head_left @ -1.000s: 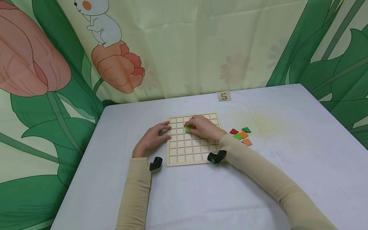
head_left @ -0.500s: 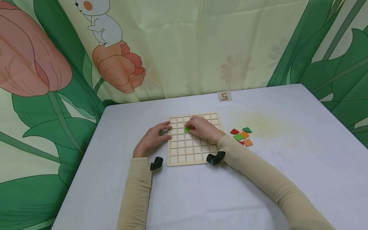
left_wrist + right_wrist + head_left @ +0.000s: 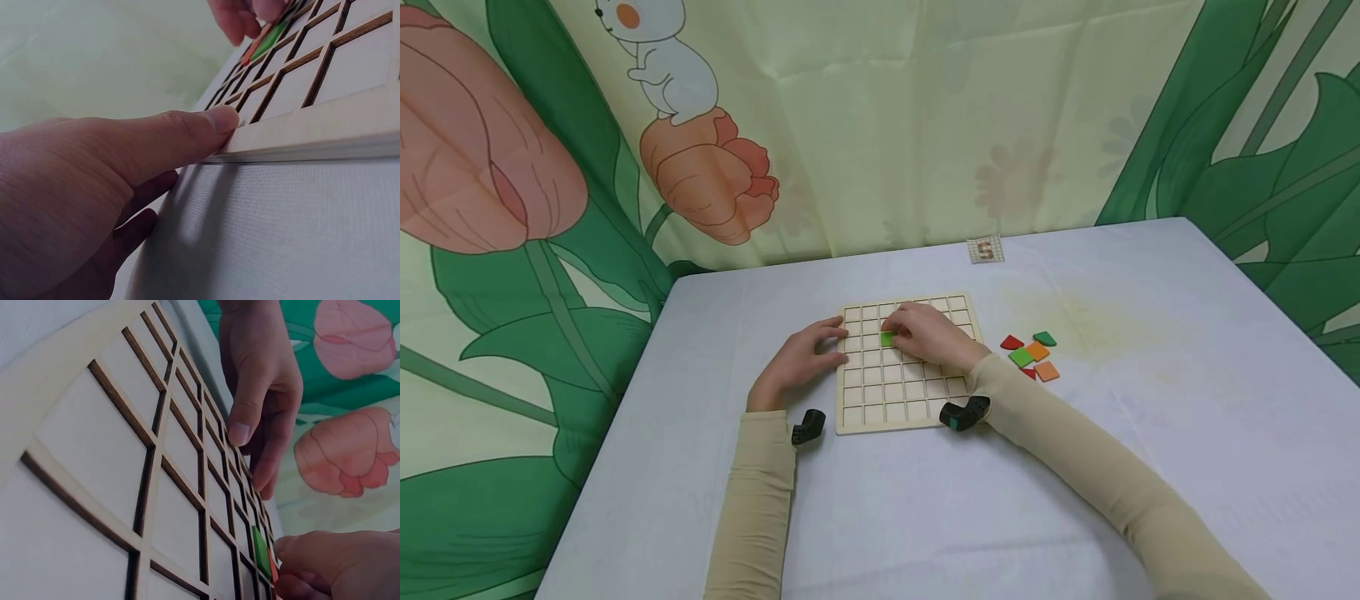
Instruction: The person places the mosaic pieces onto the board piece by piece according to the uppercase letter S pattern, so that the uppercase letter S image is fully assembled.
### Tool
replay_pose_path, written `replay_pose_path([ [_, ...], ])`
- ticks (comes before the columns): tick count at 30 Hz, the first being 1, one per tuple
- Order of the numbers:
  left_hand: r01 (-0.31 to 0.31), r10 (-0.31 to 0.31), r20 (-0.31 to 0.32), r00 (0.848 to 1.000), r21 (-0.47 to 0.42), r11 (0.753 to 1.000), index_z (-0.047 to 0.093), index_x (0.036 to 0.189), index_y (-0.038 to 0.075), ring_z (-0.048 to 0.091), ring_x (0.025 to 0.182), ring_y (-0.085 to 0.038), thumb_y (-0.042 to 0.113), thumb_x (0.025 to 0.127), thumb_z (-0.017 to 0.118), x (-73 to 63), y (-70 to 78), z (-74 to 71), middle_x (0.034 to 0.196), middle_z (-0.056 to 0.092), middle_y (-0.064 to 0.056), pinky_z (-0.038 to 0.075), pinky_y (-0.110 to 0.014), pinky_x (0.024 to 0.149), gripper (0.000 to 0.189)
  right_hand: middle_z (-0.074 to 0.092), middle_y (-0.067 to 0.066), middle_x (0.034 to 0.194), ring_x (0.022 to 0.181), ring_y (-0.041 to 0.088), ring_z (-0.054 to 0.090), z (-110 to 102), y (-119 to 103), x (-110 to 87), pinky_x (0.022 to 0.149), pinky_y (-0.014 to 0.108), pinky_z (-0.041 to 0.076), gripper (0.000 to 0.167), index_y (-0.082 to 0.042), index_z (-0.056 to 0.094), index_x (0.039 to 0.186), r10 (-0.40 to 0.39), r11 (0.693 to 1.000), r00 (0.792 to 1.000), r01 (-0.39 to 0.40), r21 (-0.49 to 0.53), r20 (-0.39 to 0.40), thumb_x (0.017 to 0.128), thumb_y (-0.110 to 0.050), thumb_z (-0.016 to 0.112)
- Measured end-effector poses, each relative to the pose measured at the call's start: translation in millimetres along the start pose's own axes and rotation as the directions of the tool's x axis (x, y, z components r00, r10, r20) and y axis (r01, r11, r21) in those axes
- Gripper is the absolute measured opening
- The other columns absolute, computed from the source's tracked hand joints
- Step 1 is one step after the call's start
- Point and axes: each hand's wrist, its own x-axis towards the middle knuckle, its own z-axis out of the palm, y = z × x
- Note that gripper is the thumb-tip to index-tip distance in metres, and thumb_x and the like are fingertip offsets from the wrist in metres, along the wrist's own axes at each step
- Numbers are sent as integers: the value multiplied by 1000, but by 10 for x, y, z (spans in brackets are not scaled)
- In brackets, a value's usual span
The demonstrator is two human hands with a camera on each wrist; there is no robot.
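Note:
A square wooden grid board (image 3: 861,413) lies on the table. My left hand (image 3: 801,358) is at its left edge with fingers spread, and in the left wrist view the thumb (image 3: 222,119) rests on the rim. My right hand (image 3: 928,333) is over the upper part of the board with bent fingers. Its fingertips pinch a red tile (image 3: 249,54), mostly hidden by them in the head view. A green square tile (image 3: 887,339) sits in a grid cell right beside the red one, on the near side.
Right of the board lies a loose group of tiles: a red one (image 3: 1012,342), a dark green one (image 3: 1045,338), a light green one (image 3: 1021,357) and several more. A small patterned card (image 3: 986,249) lies at the table's back edge, before a printed curtain (image 3: 880,125).
The red tile has come lower beside the green tile and shows less under my right fingers, which shifted slightly. My left hand has stayed at the board's edge.

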Motion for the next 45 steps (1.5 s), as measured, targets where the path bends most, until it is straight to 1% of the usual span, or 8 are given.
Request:
replay_pose_path([
  [7,16,-16,6,1000,-1,1000,60,132,4,29,144,-27,19,90,72,4,2,10,154,39,-7,25,-44,117,46,66,7,107,93,21,59,-194,106,-210,81,35,50,24,-4,70,115,108,993,994,-107,50,-30,94,-13,63],
  [12,29,-29,13,999,9,1000,59,133,5,28,145,-27,21,91,71,4,-6,6,155,37,-6,24,-45,117,47,65,6,109,96,21,59,-397,286,-461,84,36,52,26,-5,69,118,220,972,975,-217,87,-27,96,-18,62],
  [17,26,-26,12,1000,13,1000,59,133,5,27,145,-28,22,91,71,4,-16,1,155,37,-6,24,-45,117,48,65,11,110,98,25,61,-597,481,-737,84,41,54,29,-1,67,120,262,963,964,-258,78,-45,96,-17,62],
  [22,26,-26,10,1000,4,1000,59,132,5,28,145,-27,21,90,72,0,-12,-8,155,37,-6,24,-45,117,47,64,12,114,100,27,60,-769,640,-998,84,42,55,32,0,64,123,333,941,943,-331,67,-27,96,-18,63],
  [32,24,-24,4,1000,9,1000,59,132,5,28,145,-27,22,91,71,-19,-7,-11,155,38,-6,24,-45,117,46,66,14,112,101,28,59,-977,876,-1370,90,49,52,31,1,65,121,362,932,931,-362,22,-41,94,-14,66],
  [36,32,-32,10,999,0,999,59,132,6,27,145,-26,22,90,72,-17,-9,-3,155,37,-5,24,-44,117,47,66,13,110,100,28,59,-990,927,-1430,88,48,52,32,1,65,121,375,927,927,-375,19,-6,92,-13,68],
  [41,29,-29,9,1000,-7,1000,59,132,6,27,145,-25,22,90,72,-9,-3,8,155,37,-4,24,-43,117,47,65,12,110,97,27,58,-972,962,-1454,83,42,52,34,1,64,122,378,925,924,-380,17,64,90,-9,69],
  [45,26,-26,9,1000,-9,1000,59,133,6,27,145,-26,22,91,71,-3,2,10,155,37,-4,24,-44,117,47,63,10,111,94,25,55,-959,974,-1464,81,38,51,34,0,64,122,381,924,921,-383,12,86,89,-6,68],
])
